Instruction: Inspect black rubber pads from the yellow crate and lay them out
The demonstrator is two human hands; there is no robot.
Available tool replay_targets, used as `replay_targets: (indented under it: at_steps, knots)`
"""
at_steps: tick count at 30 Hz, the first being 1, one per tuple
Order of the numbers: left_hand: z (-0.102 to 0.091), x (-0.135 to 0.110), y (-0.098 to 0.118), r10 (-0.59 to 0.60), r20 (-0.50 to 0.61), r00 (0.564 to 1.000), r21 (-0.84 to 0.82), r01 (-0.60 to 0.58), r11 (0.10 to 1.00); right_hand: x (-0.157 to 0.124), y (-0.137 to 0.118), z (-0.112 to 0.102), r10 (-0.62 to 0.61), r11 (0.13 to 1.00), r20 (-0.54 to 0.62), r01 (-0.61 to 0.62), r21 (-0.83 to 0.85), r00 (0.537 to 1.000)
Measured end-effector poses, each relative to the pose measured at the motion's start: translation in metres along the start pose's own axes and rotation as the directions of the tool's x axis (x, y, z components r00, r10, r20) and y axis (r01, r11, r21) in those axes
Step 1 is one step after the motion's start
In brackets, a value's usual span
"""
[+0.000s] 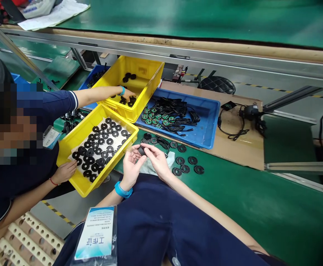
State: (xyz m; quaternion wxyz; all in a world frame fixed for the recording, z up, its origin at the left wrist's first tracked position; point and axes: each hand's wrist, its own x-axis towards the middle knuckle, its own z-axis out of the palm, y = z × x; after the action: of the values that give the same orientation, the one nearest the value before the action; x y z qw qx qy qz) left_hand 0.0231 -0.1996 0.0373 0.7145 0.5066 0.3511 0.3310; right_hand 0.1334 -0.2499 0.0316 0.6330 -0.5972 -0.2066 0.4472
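My left hand (pixel 130 165) and my right hand (pixel 157 158) meet over the near edge of the green bench, and both pinch one small black round part (pixel 142 150) between the fingertips. A blue band sits on my left wrist. Several flat black slotted discs (pixel 187 164) lie on the green mat just right of my hands. A whitish cloth (pixel 150 167) lies under my hands.
A co-worker at left reaches one hand (pixel 128 94) into the far yellow bin (pixel 150 79) and rests the other hand (pixel 64 171) on the near yellow bin (pixel 75 142) of black discs. A blue tray (pixel 206 125) holds black cables and green boards. A badge (pixel 96 232) hangs below.
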Motion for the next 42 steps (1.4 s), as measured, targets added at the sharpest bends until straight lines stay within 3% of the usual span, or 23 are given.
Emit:
replay_targets:
  at_steps: [6, 9, 15, 19, 26, 42]
  knots:
    - [-0.001, 0.002, -0.007, -0.025, 0.089, 0.996, 0.121, 0.014, 0.993, 0.002, 0.005, -0.005, -0.174, 0.977, -0.078, 0.162, -0.141, 0.982]
    - [0.002, 0.003, -0.01, -0.024, 0.114, 0.993, 0.136, 0.008, 0.991, 0.002, 0.003, -0.007, -0.203, 0.964, -0.085, 0.183, -0.195, 0.976]
    - [0.001, 0.006, -0.012, 0.014, 0.152, 0.988, 0.151, -0.037, 0.988, -0.001, -0.007, -0.008, -0.027, 0.999, -0.107, 0.029, 0.014, 0.994]
    - [-0.003, 0.006, -0.014, -0.013, 0.111, 0.994, 0.162, -0.005, 0.987, -0.002, -0.006, -0.009, 0.007, 0.988, -0.145, 0.015, 0.151, 0.989]
    - [-0.006, 0.007, -0.017, -0.037, 0.09, 0.995, 0.164, 0.022, 0.986, -0.001, -0.005, -0.008, 0.215, 0.874, -0.103, -0.143, 0.465, 0.971]
    - [-0.006, 0.004, -0.018, -0.04, 0.135, 0.99, 0.102, 0.026, 0.994, -0.003, -0.003, -0.011, 0.224, 0.817, -0.055, -0.156, 0.555, 0.973]
